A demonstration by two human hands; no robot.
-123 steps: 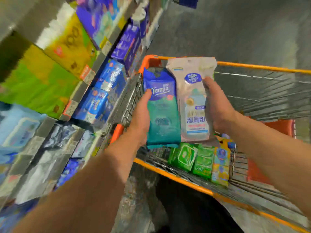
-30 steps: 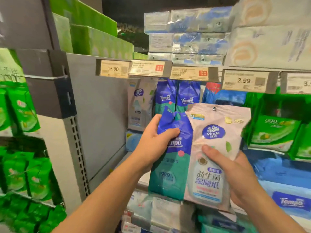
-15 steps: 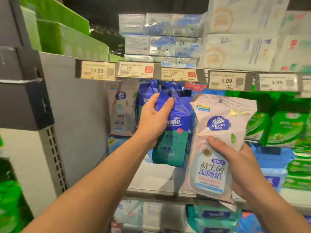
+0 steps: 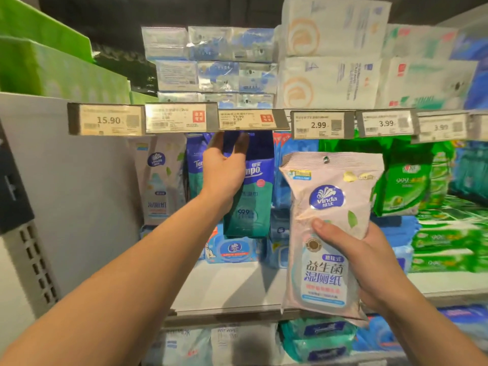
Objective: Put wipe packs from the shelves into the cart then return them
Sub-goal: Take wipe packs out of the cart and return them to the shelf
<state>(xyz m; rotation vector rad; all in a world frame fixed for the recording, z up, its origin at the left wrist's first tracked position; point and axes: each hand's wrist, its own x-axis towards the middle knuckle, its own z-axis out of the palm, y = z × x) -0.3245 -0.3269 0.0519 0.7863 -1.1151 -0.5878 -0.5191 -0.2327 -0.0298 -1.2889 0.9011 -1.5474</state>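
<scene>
L hand raised Tempo pack under, prob touching, price rail

Two hands: left hand, right hand. Each holds one wipe pack: blue-teal pack, pink pack. Two more hang at left: one pink hanging pack, one blue hanging pack. Seven price tags along shelf edge, last one cut off. Green packs at right: too blurred to count.
</scene>
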